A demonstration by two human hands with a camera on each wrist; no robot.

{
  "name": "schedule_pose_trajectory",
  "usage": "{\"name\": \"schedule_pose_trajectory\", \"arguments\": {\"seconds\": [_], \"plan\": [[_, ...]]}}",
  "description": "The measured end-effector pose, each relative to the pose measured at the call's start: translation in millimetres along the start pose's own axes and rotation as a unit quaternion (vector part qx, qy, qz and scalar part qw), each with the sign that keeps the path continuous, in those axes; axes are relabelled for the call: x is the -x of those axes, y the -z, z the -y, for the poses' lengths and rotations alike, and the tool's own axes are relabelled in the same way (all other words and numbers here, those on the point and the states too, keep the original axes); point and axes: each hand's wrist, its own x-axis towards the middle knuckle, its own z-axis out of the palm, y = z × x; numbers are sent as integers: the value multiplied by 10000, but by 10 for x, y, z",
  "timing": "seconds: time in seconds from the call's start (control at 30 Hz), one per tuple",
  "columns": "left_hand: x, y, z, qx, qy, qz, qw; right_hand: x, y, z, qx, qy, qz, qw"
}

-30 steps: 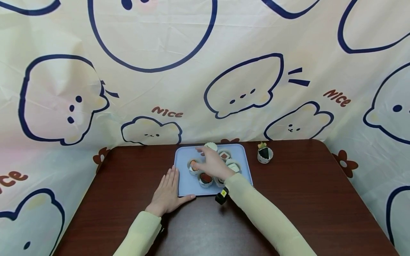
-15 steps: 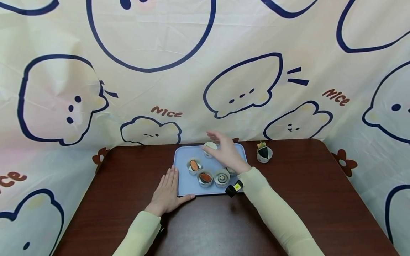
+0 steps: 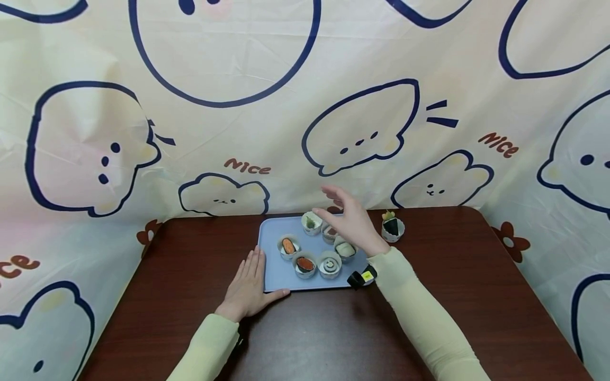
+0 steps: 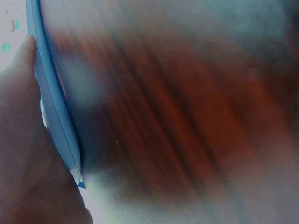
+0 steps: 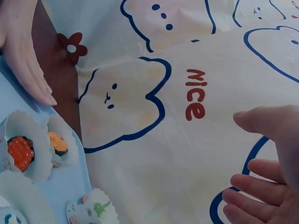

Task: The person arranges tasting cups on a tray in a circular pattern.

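A light-blue tray (image 3: 274, 278) lies on the table and bears several small paper cups with toy-like sushi pieces. Among them are an orange-topped one (image 3: 288, 246), a red-topped one (image 3: 305, 264), a swirled white one (image 3: 329, 265) and a green-topped one (image 3: 311, 223). My left hand (image 3: 245, 288) lies flat at the tray's left edge, thumb stretched along its front corner; the left wrist view shows the rim (image 4: 53, 95) beside that hand. Over the tray's back right corner my right hand (image 3: 355, 225) hovers with fingers spread and nothing held. It partly hides a cup (image 3: 329, 233) there.
Off the tray to the right, another paper cup (image 3: 393, 228) with a dark, yellow-topped piece stands near the table's back edge. A cartoon-printed cloth (image 3: 286, 132) hangs right behind the dark wooden table (image 3: 190, 264).
My right hand has moved right and back from above the left cups, its fingers lifting and spreading, so more cups show. The left hand has stayed in place.
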Motion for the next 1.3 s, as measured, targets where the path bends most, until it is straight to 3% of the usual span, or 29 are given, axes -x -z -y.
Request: {"name": "schedule_pose_trajectory", "arguments": {"seconds": [0.3, 0.67, 1.3], "plan": [[1, 60, -28, -52, 56, 190, 9998, 72, 93, -112, 55, 247, -217, 9994], [8, 46, -19, -60, 43, 152, 9999, 171, 245, -211, 172, 24, -385, 9991], [-10, 45, -29, -104, 63, 157, 9998, 320, 584, -482, 560, 84, -813, 9951]]}}
